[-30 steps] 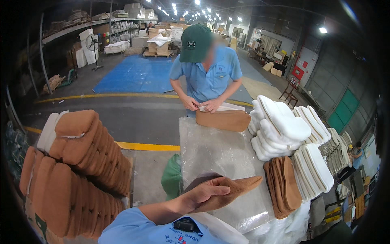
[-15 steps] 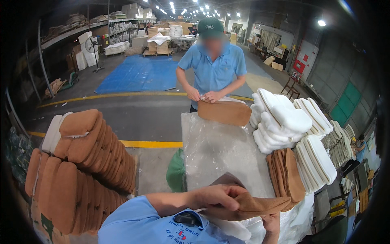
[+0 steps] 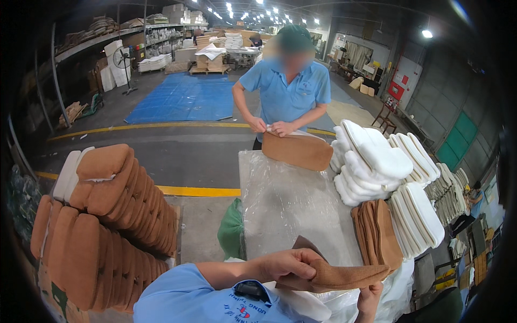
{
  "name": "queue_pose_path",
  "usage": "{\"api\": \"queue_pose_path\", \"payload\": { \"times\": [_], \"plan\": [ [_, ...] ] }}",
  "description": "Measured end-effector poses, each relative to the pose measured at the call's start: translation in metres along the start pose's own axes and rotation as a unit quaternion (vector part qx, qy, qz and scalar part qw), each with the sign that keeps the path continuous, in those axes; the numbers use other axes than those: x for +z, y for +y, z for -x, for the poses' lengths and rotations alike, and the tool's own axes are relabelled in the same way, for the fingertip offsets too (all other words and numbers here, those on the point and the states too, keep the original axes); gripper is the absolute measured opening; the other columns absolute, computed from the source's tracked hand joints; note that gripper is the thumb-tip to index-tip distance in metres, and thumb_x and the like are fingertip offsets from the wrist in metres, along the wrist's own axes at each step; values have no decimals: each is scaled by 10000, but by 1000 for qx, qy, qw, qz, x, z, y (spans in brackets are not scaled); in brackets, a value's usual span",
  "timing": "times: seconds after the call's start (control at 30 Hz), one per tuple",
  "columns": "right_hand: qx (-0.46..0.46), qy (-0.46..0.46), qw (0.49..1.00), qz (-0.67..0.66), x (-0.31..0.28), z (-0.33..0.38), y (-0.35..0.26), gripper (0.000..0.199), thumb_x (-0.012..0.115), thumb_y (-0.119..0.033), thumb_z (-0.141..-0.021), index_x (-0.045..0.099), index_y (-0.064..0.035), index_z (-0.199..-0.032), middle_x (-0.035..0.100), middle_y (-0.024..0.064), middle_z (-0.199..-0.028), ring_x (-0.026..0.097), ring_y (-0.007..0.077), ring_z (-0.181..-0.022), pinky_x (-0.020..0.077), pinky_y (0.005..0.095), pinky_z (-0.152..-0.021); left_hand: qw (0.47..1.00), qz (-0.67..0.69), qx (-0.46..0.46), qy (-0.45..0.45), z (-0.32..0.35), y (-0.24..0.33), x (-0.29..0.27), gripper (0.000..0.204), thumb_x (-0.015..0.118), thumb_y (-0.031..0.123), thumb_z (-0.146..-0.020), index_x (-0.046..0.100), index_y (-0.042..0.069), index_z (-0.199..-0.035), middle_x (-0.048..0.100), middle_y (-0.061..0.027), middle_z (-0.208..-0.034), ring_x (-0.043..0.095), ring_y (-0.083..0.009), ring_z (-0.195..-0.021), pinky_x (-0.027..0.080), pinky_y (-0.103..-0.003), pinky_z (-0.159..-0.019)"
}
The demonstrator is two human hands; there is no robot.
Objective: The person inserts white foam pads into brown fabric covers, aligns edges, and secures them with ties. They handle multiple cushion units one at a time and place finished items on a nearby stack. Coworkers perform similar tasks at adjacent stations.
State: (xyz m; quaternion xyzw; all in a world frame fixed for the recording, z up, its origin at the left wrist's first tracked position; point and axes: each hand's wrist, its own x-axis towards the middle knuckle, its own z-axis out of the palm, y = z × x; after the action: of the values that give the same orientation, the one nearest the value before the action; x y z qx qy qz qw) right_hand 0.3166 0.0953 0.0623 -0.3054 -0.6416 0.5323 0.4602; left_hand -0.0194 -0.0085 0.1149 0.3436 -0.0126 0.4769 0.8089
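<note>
While the left hand (image 3: 293,265) pinches a brown cloth cover (image 3: 350,276) with its thumb against curled fingers, the right hand (image 3: 370,296) touches the cover's near edge towards its right end; how tightly those fingers close is hard to tell, since the fabric hides some of them. The cover lies in front of the person's chest, above the near end of the counter (image 3: 291,202), its matt, felt-like fabric drawn into a long shape with a blunt right end. A darker, thinner flap (image 3: 308,245) rises to a corner beyond the left hand, and a smooth white piece (image 3: 306,306) shows below it.

Clear, wrinkled plastic film coats the counter's grey top and catches glints. On the right, flat brown covers (image 3: 377,234) fan in a soft pile beside rounded white pads (image 3: 417,218) with pale layered edges; farther along sit puffy, fleecy white cushions (image 3: 371,156). A green bag (image 3: 231,229), slack and bulging, hangs by the left edge.

Across the far end, a co-worker (image 3: 285,97) in a blue shirt has both hands at the upper edge of a round-cornered brown piece (image 3: 299,152) with white material along it. To the left, plump brown cushions (image 3: 113,199) stand in dense stacks, their nap suede-like.
</note>
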Motion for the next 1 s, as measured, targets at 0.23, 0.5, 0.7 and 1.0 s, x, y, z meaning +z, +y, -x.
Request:
{"api": "queue_pose_path", "payload": {
  "times": [0.23, 0.5, 0.7, 1.0],
  "plan": [
    [-8, 27, 999, 16, -4, 10, 8, 232, 793, -199, -956, 749, 19, -1020, 769, 57, -1012, 682, 141, -957, 515, 319, -913, 1000, -17, -7, -11, -6, 1, -7, 379, 766, 218, -941, 704, -71, -1176, 737, -85, -1108, 686, -147, -1012, 539, -281, -949],
    [57, 4, 995, 86, -1, 15, -9, 265, 732, -135, -989, 689, 1, -1213, 719, 56, -1087, 629, 145, -987, 499, 328, -892, 1000, -16, -1, -25, -6, 2, -15, 384, 749, 210, -968, 686, -62, -1231, 736, -81, -1120, 684, -128, -1021, 544, -259, -943],
    [53, 26, 997, 49, 6, 16, -7, 186, 767, -120, -955, 732, 11, -1081, 740, 47, -1029, 640, 133, -953, 506, 315, -886, 1000, -19, 7, -2, -4, 6, -12, 353, 760, 205, -950, 713, -74, -1161, 742, -95, -1094, 693, -147, -1007, 541, -276, -941],
    [92, -25, 995, 22, 5, 9, 13, 298, 790, -99, -890, 715, -11, -1165, 758, 56, -1072, 692, 164, -968, 530, 321, -899, 998, -49, 9, -41, -2, 12, -24, 403, 693, 192, -1012, 644, -66, -1317, 722, -79, -1206, 662, -132, -1094, 506, -287, -1004]
  ]
}}
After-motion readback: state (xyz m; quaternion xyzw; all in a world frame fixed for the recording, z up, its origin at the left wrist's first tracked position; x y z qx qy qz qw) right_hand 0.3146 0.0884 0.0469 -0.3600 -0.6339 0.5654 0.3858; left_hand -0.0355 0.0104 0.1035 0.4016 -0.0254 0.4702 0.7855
